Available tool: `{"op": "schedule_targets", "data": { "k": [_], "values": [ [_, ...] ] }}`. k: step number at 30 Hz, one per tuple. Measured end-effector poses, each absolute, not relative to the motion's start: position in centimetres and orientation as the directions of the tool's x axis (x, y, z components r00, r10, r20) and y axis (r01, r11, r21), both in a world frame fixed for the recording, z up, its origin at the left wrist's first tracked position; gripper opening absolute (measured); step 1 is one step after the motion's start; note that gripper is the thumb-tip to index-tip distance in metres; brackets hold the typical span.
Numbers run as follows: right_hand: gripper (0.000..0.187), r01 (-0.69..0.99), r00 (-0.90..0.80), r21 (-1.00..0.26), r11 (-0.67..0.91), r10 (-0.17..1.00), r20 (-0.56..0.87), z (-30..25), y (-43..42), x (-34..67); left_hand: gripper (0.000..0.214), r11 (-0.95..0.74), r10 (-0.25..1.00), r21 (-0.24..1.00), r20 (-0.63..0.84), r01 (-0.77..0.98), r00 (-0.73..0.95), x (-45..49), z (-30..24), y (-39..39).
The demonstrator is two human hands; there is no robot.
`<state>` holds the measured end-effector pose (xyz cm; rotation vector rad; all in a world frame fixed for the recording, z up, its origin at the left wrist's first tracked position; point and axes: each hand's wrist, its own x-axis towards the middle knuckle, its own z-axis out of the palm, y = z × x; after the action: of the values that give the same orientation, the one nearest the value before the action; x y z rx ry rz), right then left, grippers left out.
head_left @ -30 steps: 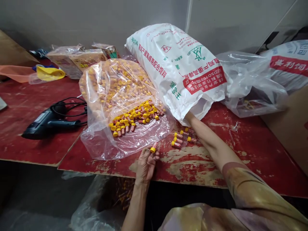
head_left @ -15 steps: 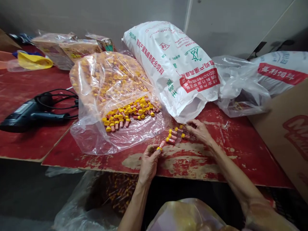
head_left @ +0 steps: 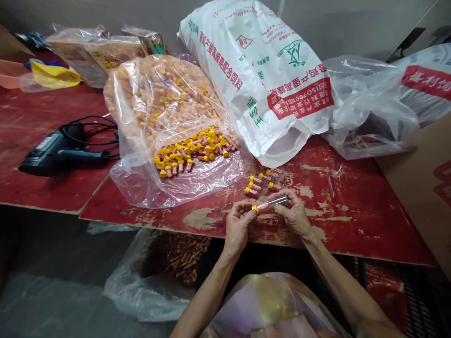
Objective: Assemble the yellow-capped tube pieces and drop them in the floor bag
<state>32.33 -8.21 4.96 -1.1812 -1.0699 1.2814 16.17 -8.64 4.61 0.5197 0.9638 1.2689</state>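
Note:
My left hand pinches the yellow cap of a small red-and-white patterned vial just above the table's front edge. My right hand is closed on the far end of a clear tube. The tube is in line with the vial and meets or covers its end; I cannot tell how far the vial is inside. Just beyond my hands lie several yellow-capped vials on the red table. Farther left, many more vials spill from the mouth of a clear plastic bag.
A white printed sack leans behind the loose vials. To the left lies a heat gun with its cord. A cardboard box and a clear bag stand right. Below the table edge, a lined container holds many tubes.
My right hand has come back from the loose vials toward my left hand, and now holds a clear tube at the vial's end. The camera view has shifted slightly.

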Motion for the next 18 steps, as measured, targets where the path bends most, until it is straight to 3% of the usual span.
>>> {"op": "schedule_targets", "data": {
  "k": [6, 13, 18],
  "values": [
    [0.027, 0.093, -0.043, -0.993, -0.069, 0.996, -0.074, 5.6, -9.3, 31.2, 0.018, 0.230, 0.954, 0.833, -0.296, -0.504, -0.055, 16.9, 3.5, -9.8],
    [0.015, 0.462, -0.122, -0.854, 0.240, 0.971, 0.207, 5.0, -10.0, 30.8, 0.023, 0.203, 0.966, 0.860, -0.253, -0.469, -0.047, 17.6, 3.3, -11.2],
    [0.014, 0.544, -0.065, -0.797, 0.261, 0.961, 0.270, 4.4, -10.5, 30.5, 0.027, 0.226, 0.969, 0.863, -0.245, -0.452, 0.018, 18.3, 3.6, -11.4]
  ]
}}
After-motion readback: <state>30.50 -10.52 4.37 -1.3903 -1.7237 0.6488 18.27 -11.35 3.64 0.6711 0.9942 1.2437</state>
